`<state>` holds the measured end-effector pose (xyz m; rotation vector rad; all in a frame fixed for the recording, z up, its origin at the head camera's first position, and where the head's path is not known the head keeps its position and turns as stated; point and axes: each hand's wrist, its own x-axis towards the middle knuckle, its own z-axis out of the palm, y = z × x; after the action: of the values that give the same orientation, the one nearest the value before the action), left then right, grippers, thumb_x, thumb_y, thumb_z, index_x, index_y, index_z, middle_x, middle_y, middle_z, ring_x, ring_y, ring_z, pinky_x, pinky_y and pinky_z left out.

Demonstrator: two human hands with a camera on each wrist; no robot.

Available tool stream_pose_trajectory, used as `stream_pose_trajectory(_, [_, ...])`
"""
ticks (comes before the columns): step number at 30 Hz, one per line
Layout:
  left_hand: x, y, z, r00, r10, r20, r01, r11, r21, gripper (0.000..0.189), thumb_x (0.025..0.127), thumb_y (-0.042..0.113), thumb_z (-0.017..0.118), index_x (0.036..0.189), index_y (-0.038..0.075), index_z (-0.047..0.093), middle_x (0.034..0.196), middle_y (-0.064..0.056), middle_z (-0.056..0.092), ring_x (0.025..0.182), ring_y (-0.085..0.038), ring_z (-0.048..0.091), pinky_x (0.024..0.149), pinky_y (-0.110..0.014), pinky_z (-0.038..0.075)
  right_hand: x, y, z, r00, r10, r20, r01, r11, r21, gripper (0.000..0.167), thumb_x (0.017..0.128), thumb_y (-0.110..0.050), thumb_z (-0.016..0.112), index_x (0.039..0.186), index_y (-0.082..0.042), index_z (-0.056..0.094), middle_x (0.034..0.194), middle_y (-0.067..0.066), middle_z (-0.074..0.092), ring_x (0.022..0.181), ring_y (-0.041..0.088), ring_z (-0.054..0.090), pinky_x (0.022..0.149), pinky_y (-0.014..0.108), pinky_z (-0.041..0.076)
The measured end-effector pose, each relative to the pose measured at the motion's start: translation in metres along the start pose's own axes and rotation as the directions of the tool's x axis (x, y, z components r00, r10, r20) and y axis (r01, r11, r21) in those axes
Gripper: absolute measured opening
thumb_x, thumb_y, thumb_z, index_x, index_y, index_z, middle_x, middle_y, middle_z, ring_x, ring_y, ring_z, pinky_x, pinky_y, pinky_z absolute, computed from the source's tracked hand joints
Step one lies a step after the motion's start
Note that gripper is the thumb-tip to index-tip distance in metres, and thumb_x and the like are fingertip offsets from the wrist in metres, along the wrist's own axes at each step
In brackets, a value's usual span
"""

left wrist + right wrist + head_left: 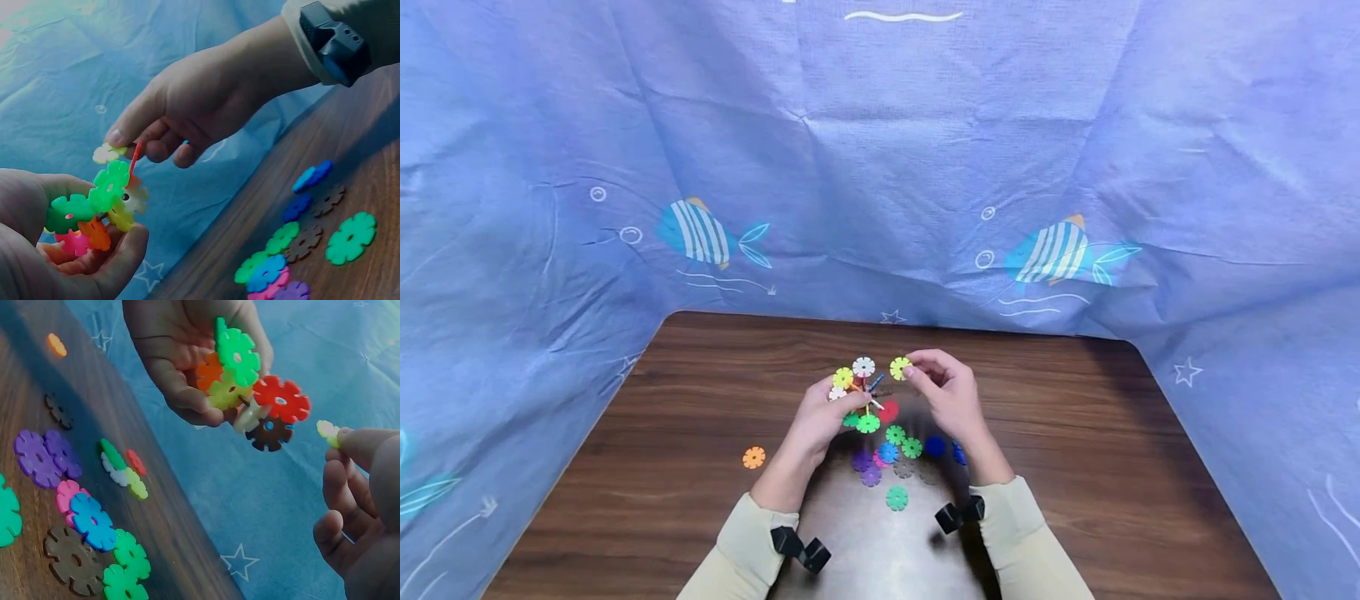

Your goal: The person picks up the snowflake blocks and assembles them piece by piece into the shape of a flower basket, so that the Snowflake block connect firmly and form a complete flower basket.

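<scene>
My left hand [822,415] holds a cluster of interlocked notched plastic discs [109,186] above the table. Green, orange, yellow, white, red and brown discs stick out of it at different angles. The red disc [282,400] and the brown disc [270,433] face the other hand in the right wrist view. Just to the right of the cluster, my right hand [951,393] pinches a single yellow disc [899,368] between thumb and fingertips. A gap separates this disc from the cluster in the head and right wrist views. My left palm hides part of the cluster.
Loose discs lie on the wooden table [685,400] below the hands, among them purple [37,459], blue [92,520] and brown [74,559] ones. An orange disc [754,457] lies apart at the left. A blue fish-print cloth [880,208] hangs behind the table.
</scene>
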<state>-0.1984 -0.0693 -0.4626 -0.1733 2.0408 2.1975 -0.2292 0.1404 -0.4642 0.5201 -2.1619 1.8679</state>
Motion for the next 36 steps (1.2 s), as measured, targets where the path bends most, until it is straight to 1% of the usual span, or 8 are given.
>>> stream_pose_trajectory(3, [-0.0018, 0.0003, -0.0003, 1.000, -0.002, 0.015, 0.002, 1.000, 0.008, 0.026, 0.086, 0.007, 0.075, 0.111, -0.001, 0.071, 0.085, 0.001, 0.070, 0.074, -0.011, 0.061, 0.065, -0.027, 0.054, 0.0012, 0.0009, 0.0033, 1.000, -0.007, 0.000, 0.007, 1.000, -0.020, 0.017, 0.093, -0.004, 0.074, 0.110, -0.001, 0.075, 0.086, 0.021, 0.073, 0.065, 0.015, 0.062, 0.058, 0.026, 0.054])
stream_pose_trajectory(6, [-0.0027, 0.0001, -0.0002, 1.000, 0.012, 0.023, -0.012, 1.000, 0.011, 0.029, 0.086, 0.006, 0.075, 0.113, -0.004, 0.071, 0.087, -0.001, 0.070, 0.075, -0.012, 0.061, 0.066, -0.027, 0.054, 0.0013, 0.0012, 0.0057, 1.000, -0.008, 0.017, 0.009, 0.998, -0.066, 0.014, 0.094, -0.012, 0.076, 0.107, -0.008, 0.077, 0.086, 0.013, 0.074, 0.069, 0.009, 0.062, 0.060, 0.021, 0.052])
stream_pose_trajectory(10, [-0.0029, 0.0002, 0.0003, 0.999, 0.041, 0.027, -0.042, 0.998, 0.037, 0.027, 0.086, 0.006, 0.075, 0.111, -0.003, 0.073, 0.089, -0.002, 0.071, 0.078, -0.013, 0.062, 0.071, -0.027, 0.054, 0.0015, 0.0026, 0.0066, 0.999, -0.025, 0.036, 0.028, 0.995, -0.100, 0.013, 0.094, -0.018, 0.077, 0.106, -0.012, 0.078, 0.086, 0.006, 0.075, 0.071, 0.009, 0.063, 0.061, 0.021, 0.053])
stream_pose_trajectory(17, [-0.0022, -0.0015, 0.0012, 0.998, 0.065, 0.024, -0.066, 0.995, 0.070, 0.021, 0.085, 0.006, 0.076, 0.104, -0.002, 0.075, 0.088, -0.002, 0.071, 0.081, -0.013, 0.061, 0.076, -0.028, 0.054, 0.0000, 0.0020, 0.0065, 0.998, -0.054, 0.029, 0.057, 0.992, -0.116, 0.013, 0.094, -0.018, 0.077, 0.105, -0.013, 0.079, 0.089, 0.005, 0.077, 0.072, 0.009, 0.065, 0.062, 0.022, 0.054])
stream_pose_trajectory(23, [-0.0015, -0.0029, 0.0021, 0.997, 0.074, 0.033, -0.076, 0.994, 0.080, 0.020, 0.085, 0.005, 0.076, 0.103, -0.002, 0.075, 0.087, -0.001, 0.070, 0.082, -0.012, 0.061, 0.076, -0.027, 0.054, -0.0014, 0.0016, 0.0088, 0.999, -0.024, 0.022, 0.026, 0.993, -0.118, 0.011, 0.093, -0.018, 0.078, 0.103, -0.014, 0.078, 0.083, 0.004, 0.075, 0.067, 0.010, 0.064, 0.058, 0.023, 0.054])
stream_pose_trajectory(30, [-0.0039, -0.0015, 0.0039, 0.996, 0.089, -0.014, -0.087, 0.991, 0.100, 0.021, 0.085, 0.005, 0.077, 0.104, -0.002, 0.075, 0.091, -0.007, 0.072, 0.081, -0.013, 0.061, 0.074, -0.028, 0.055, -0.0041, -0.0006, 0.0099, 0.999, 0.017, 0.051, -0.010, 0.991, -0.136, 0.012, 0.091, -0.014, 0.080, 0.101, -0.009, 0.079, 0.085, 0.009, 0.076, 0.066, 0.017, 0.060, 0.056, 0.023, 0.050])
stream_pose_trajectory(34, [-0.0031, -0.0019, 0.0039, 0.995, 0.085, -0.043, -0.081, 0.992, 0.093, 0.021, 0.084, 0.004, 0.077, 0.104, -0.002, 0.076, 0.090, -0.007, 0.072, 0.081, -0.012, 0.062, 0.075, -0.030, 0.056, -0.0047, 0.0000, 0.0102, 0.995, 0.048, 0.083, -0.040, 0.995, -0.093, 0.012, 0.092, -0.006, 0.077, 0.103, -0.001, 0.077, 0.088, 0.018, 0.077, 0.069, 0.032, 0.067, 0.058, 0.028, 0.055])
stream_pose_trajectory(36, [-0.0028, -0.0023, 0.0039, 0.994, 0.086, -0.061, -0.081, 0.993, 0.087, 0.021, 0.084, 0.003, 0.078, 0.104, -0.001, 0.076, 0.089, -0.006, 0.072, 0.079, -0.012, 0.062, 0.075, -0.031, 0.056, -0.0050, -0.0001, 0.0106, 0.993, 0.058, 0.104, -0.050, 0.996, -0.073, 0.013, 0.092, -0.001, 0.075, 0.104, 0.004, 0.075, 0.088, 0.022, 0.076, 0.071, 0.041, 0.069, 0.059, 0.036, 0.058])
